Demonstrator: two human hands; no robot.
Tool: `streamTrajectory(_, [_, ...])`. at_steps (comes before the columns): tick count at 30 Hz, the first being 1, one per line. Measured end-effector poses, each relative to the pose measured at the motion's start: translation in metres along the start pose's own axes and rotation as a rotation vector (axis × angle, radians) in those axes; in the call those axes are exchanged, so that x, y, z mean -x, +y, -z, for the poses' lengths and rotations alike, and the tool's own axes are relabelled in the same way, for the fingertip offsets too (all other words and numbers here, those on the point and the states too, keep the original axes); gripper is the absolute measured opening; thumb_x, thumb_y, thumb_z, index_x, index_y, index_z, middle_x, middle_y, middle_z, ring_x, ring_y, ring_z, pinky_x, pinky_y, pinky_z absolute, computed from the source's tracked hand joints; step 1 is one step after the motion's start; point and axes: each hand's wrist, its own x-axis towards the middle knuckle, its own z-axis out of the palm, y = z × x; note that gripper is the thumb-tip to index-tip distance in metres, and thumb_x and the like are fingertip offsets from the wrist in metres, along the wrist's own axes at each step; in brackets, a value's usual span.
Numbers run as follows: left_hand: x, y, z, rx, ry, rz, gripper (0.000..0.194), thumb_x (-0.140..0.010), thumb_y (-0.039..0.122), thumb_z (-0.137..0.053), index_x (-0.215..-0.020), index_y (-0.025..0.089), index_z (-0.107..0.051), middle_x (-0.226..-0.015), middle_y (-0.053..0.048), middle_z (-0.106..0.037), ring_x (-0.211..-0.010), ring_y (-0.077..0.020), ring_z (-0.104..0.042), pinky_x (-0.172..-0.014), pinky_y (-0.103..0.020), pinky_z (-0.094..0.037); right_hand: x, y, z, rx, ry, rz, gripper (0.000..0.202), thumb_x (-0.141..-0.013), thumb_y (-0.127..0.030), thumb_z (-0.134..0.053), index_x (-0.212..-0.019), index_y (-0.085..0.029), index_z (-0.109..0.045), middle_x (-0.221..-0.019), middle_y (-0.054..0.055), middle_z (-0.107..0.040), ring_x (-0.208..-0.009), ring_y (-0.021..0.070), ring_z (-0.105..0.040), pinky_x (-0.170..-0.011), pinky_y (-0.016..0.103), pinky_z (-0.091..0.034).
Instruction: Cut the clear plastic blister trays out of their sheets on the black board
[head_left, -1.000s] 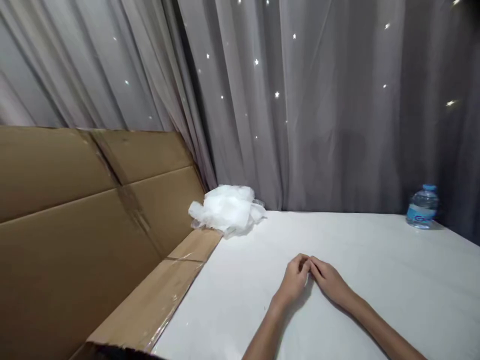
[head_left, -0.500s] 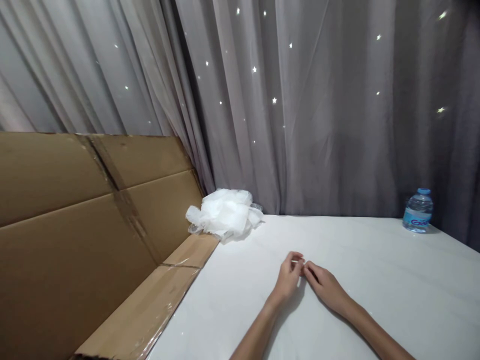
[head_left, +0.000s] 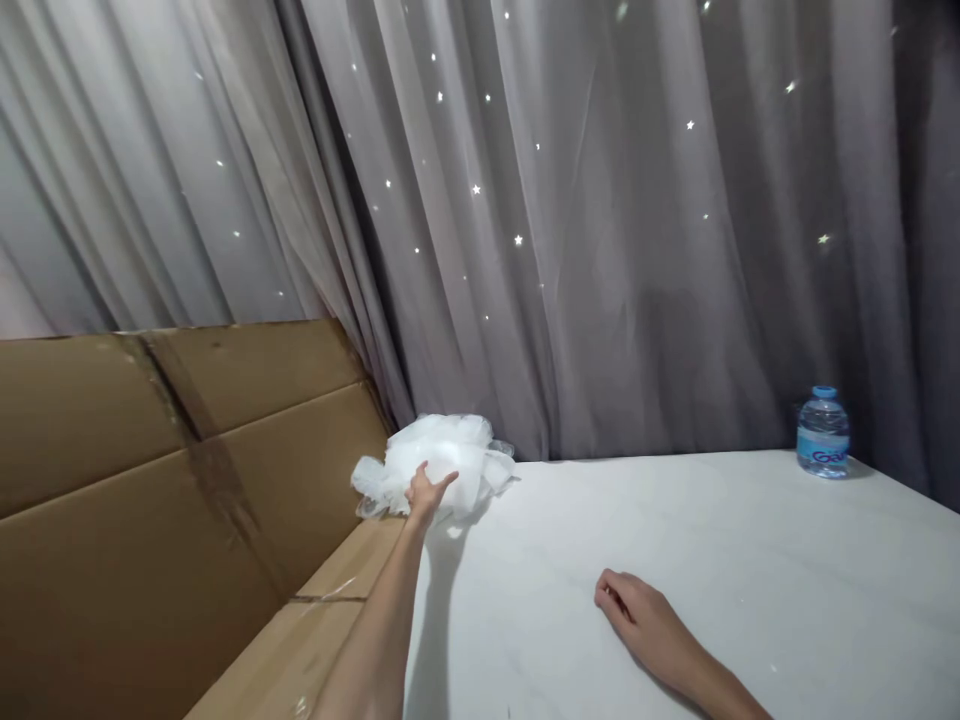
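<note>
We faced a grey curtain [head_left: 615, 330] dotted with star-shaped spots of light, behind a white table [head_left: 540, 580]. Brown cardboard [head_left: 97, 570] stood along the left, its lower flap at the table's edge. The white plastic bundle [head_left: 442, 440] lay crumpled at the table's far left corner, partly over that flap. We saw 1 bottle [head_left: 823, 440] with a blue cap upright near the far right corner. Our left hand [head_left: 424, 494] was open at the bundle's near side, thumb and fingers spread, grasping nothing; we could not tell whether it touched the plastic. Our right hand [head_left: 637, 612] was loosely curled shut over the table, well apart from the left hand; we could not tell whether it held anything.
</note>
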Motion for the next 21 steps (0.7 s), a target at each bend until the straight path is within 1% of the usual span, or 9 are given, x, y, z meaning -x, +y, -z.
streamTrajectory(6, [-0.013, 0.003, 0.0, -0.091, -0.072, -0.056, 0.038, -0.1, 0.037, -0.069, -0.132, 0.017, -0.063, -0.135, -0.012, -0.065, -0.118, -0.0283, -0.066, -0.098, -0.052, -0.058, -0.003, 0.0, -0.001, 0.007, -0.011, -0.012, 0.026, -0.105, -0.034, -0.039, -0.087, -0.024, -0.056, -0.085, 0.002, -0.065, -0.078, 0.0205, -0.062, -0.075, 0.031, -0.044])
streamTrajectory(10, [-0.005, 0.004, 0.002, -0.086, -0.067, -0.066, 0.037, -0.1, 0.036, -0.069, -0.132, 0.017, -0.064, -0.136, -0.012, -0.064, -0.118, -0.0283, -0.066, -0.098, -0.051, -0.058, -0.002, -0.002, 0.001, 0.003, 0.006, -0.003, 0.028, -0.105, -0.035, -0.039, -0.088, -0.024, -0.057, -0.087, 0.003, -0.066, -0.081, 0.021, -0.062, -0.076, 0.032, -0.044])
streamTrajectory(13, [-0.001, 0.007, 0.009, -0.021, -0.039, -0.087, 0.036, -0.1, 0.035, -0.069, -0.131, 0.018, -0.064, -0.135, -0.011, -0.065, -0.117, -0.0277, -0.067, -0.097, -0.05, -0.059, -0.001, -0.004, 0.002, 0.005, 0.007, 0.006, 0.028, -0.105, -0.035, -0.039, -0.088, -0.024, -0.057, -0.086, 0.002, -0.066, -0.081, 0.0212, -0.063, -0.077, 0.032, -0.045])
streamTrajectory(16, [-0.011, 0.02, 0.027, 0.101, 0.016, -0.124, 0.035, -0.1, 0.036, -0.068, -0.13, 0.017, -0.064, -0.131, -0.011, -0.067, -0.112, -0.0264, -0.068, -0.095, -0.049, -0.06, -0.001, -0.005, 0.003, 0.01, 0.003, 0.011, 0.029, -0.106, -0.036, -0.038, -0.088, -0.025, -0.057, -0.085, 0.002, -0.066, -0.079, 0.0213, -0.063, -0.075, 0.032, -0.046])
streamTrajectory(19, [-0.032, 0.041, 0.055, 0.252, 0.121, -0.183, 0.037, -0.1, 0.036, -0.068, -0.131, 0.017, -0.063, -0.132, -0.011, -0.066, -0.112, -0.0267, -0.068, -0.094, -0.048, -0.06, 0.001, -0.005, 0.005, 0.011, -0.005, 0.008, 0.029, -0.106, -0.038, -0.037, -0.088, -0.025, -0.057, -0.086, 0.002, -0.066, -0.079, 0.0217, -0.063, -0.074, 0.032, -0.046])
streamTrajectory(21, [-0.045, 0.058, 0.075, 0.365, 0.175, -0.269, 0.037, -0.1, 0.037, -0.067, -0.131, 0.017, -0.063, -0.131, -0.011, -0.066, -0.112, -0.0266, -0.068, -0.094, -0.048, -0.06, 0.002, -0.003, 0.005, 0.006, -0.005, 0.01, 0.029, -0.106, -0.038, -0.038, -0.089, -0.026, -0.057, -0.086, 0.002, -0.066, -0.08, 0.0221, -0.063, -0.076, 0.033, -0.047])
